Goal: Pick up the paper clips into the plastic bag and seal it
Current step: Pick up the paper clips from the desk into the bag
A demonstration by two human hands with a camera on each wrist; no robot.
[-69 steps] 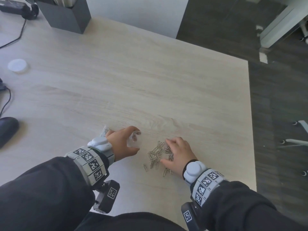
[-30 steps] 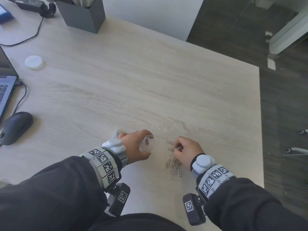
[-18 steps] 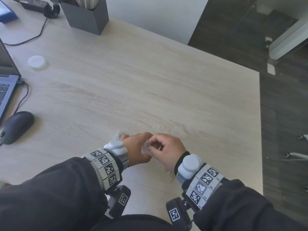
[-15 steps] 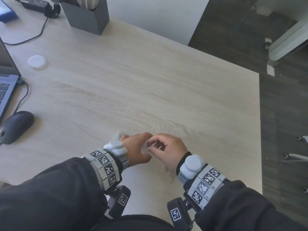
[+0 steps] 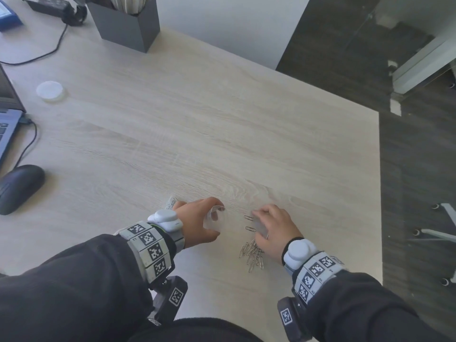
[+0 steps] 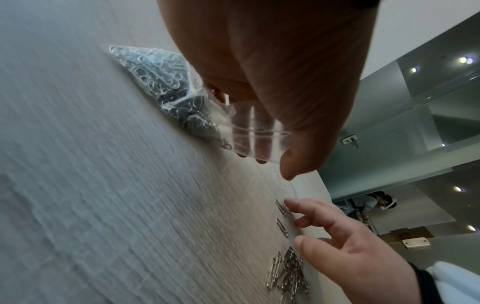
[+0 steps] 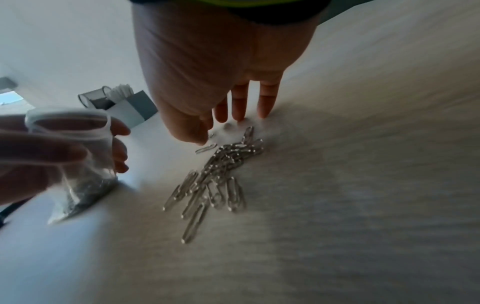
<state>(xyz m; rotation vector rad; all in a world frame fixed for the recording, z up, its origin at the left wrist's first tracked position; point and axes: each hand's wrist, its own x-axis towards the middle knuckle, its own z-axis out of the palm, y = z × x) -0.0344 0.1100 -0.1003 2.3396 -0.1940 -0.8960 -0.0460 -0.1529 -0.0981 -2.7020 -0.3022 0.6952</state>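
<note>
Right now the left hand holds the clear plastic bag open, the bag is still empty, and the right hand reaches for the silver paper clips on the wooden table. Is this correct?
Not quite: the clear plastic bag is not empty. The left wrist view shows many paper clips already inside it. The rest stands: the left hand holds the bag's mouth open, and the right hand reaches down to the loose silver paper clips on the wooden table.

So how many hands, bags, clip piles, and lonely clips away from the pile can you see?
Bare hands: 2, left hand, right hand
Clear plastic bag: 1
Pile of silver metal paper clips: 1
Single silver clips: 2
Total: 6
</note>
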